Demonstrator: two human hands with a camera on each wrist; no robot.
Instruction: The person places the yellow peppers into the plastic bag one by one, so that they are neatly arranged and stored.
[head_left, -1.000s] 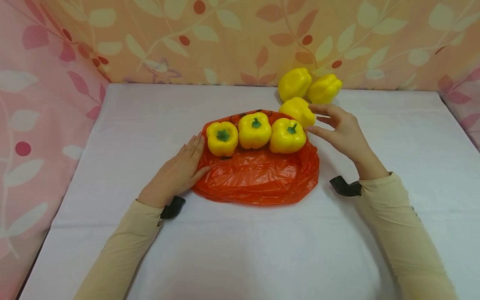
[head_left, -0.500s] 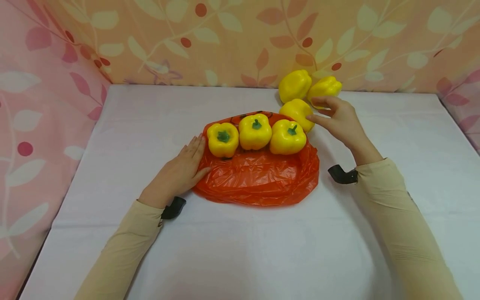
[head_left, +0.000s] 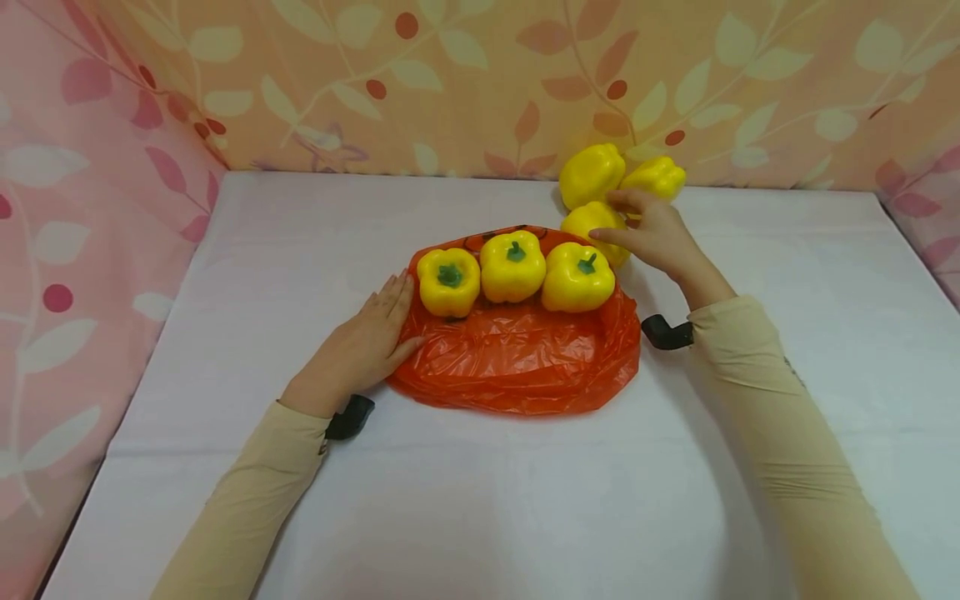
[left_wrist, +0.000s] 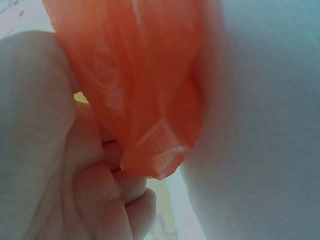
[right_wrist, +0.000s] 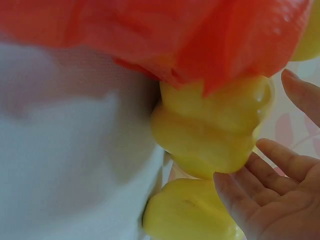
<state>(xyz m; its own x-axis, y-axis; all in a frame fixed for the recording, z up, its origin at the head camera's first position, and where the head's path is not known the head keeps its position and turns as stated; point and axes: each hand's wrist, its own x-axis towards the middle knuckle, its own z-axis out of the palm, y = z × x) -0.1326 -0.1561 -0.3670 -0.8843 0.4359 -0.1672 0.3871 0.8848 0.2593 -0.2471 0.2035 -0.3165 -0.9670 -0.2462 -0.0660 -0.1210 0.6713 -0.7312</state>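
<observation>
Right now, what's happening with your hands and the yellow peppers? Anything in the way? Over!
Left hand against red bag. Right hand at yellow pepper behind bag. Two peppers close behind it, perhaps crowding.

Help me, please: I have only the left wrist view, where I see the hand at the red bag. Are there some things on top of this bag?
Observer: Yes, three yellow peppers stand in a row at the far part of the red bag.

Operator: Thank you. And near what is the right hand?

Observer: The right hand is at a fourth pepper, just behind the bag; I cannot tell whether it grips it.

Operator: Is this pepper the only one behind the bag?

Observer: No, two more peppers lie farther back, at the far edge of the table.
</observation>
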